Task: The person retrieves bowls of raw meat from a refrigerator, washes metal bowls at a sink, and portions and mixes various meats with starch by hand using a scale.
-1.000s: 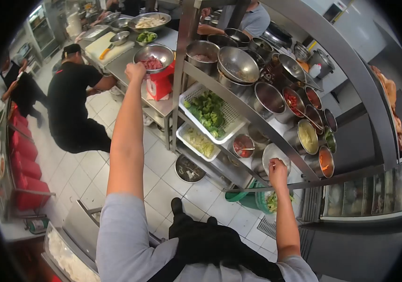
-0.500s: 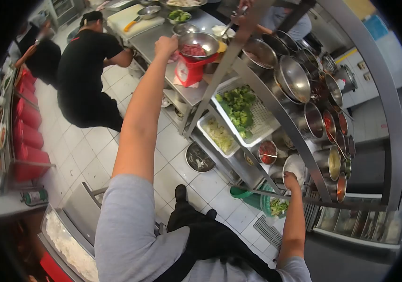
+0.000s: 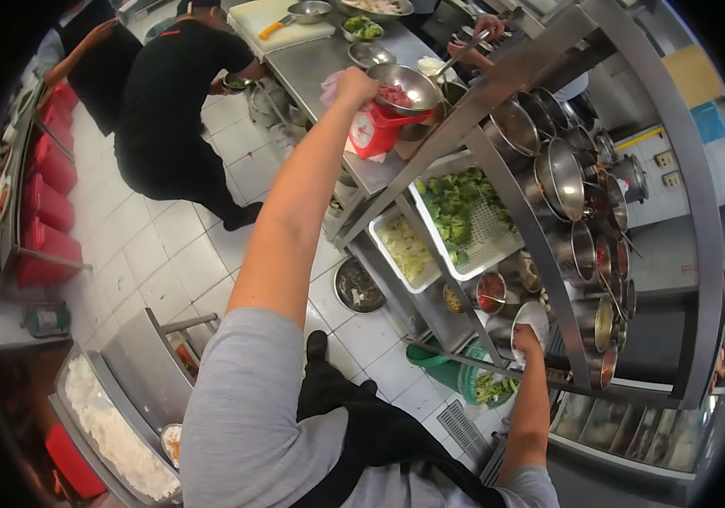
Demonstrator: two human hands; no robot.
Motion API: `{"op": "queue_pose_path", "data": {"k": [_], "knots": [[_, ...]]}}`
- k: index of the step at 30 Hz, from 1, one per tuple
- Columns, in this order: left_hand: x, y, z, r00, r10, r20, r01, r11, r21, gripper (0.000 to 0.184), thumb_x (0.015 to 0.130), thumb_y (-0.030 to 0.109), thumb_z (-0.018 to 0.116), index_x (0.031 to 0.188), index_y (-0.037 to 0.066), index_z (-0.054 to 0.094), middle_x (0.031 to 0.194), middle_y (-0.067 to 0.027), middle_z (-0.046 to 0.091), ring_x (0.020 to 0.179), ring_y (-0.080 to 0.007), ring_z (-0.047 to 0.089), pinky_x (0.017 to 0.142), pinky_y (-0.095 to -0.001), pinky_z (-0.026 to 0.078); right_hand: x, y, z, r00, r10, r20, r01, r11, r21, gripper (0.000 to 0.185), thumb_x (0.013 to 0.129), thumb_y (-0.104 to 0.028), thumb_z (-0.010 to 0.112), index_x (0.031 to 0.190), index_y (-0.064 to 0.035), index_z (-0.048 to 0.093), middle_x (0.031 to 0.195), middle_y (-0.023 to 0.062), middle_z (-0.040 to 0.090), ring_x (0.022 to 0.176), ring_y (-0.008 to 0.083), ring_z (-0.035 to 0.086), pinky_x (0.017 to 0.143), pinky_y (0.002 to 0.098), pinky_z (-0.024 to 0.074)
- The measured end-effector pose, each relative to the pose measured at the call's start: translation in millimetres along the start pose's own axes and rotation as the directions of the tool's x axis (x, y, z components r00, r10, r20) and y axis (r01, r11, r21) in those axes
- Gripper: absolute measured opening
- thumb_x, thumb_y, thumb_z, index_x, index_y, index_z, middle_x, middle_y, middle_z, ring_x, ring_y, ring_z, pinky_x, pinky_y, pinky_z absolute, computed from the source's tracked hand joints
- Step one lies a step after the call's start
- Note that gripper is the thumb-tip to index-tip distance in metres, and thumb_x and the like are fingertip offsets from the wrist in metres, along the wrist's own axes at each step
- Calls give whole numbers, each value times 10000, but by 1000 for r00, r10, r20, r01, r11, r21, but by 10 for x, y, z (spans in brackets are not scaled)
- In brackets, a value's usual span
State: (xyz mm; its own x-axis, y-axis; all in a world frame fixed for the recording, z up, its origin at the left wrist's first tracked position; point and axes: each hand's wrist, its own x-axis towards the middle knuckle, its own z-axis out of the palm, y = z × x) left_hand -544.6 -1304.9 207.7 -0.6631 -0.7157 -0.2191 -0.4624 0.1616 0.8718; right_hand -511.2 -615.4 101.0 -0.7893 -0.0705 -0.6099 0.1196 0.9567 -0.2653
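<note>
My left hand [image 3: 356, 85] is closed on the near rim of a metal bowl [image 3: 417, 85] with pieces of raw red meat [image 3: 395, 95] in it. The bowl rests on a red kitchen scale [image 3: 373, 129] with a round white dial. Pinkish cloth or plastic [image 3: 331, 87] shows beside that hand. Lower right, my right hand [image 3: 528, 339] is curled at the edge of a whitish round bowl [image 3: 535, 317] on the shelf rack; its fingertips are hidden. Close by stands a pot of chopped red food [image 3: 489, 290] with a spoon.
White baskets hold broccoli [image 3: 457, 222] and pale chopped vegetable [image 3: 406, 245]. A metal rack post [image 3: 540, 220] runs between me and several pots. A green bucket [image 3: 440, 366] and a basin [image 3: 357, 286] are on the floor. A co-worker [image 3: 178, 110] bends at the left; another's hand [image 3: 488, 29] grips a long handle.
The view has shifted, so the scale and rack appear farther right. My left hand stays at the bowl's rim; my right hand reaches a little farther over the whitish bowl. The bending co-worker has shifted stance.
</note>
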Motion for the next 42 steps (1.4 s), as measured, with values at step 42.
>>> {"op": "queue_pose_path", "data": {"k": [42], "knots": [[-8395,-2355,783,586,-499,-639,-149,708,-690,185,767,4,502,604,29,418,573,-9,417,453,-111,488,391,-323,529,-3474,-1172,2348,-570,-567,595,793,-568,218,434,695,-73,615,1120,-34,534,1056,193,560,932,361,572,807,405,469]]}}
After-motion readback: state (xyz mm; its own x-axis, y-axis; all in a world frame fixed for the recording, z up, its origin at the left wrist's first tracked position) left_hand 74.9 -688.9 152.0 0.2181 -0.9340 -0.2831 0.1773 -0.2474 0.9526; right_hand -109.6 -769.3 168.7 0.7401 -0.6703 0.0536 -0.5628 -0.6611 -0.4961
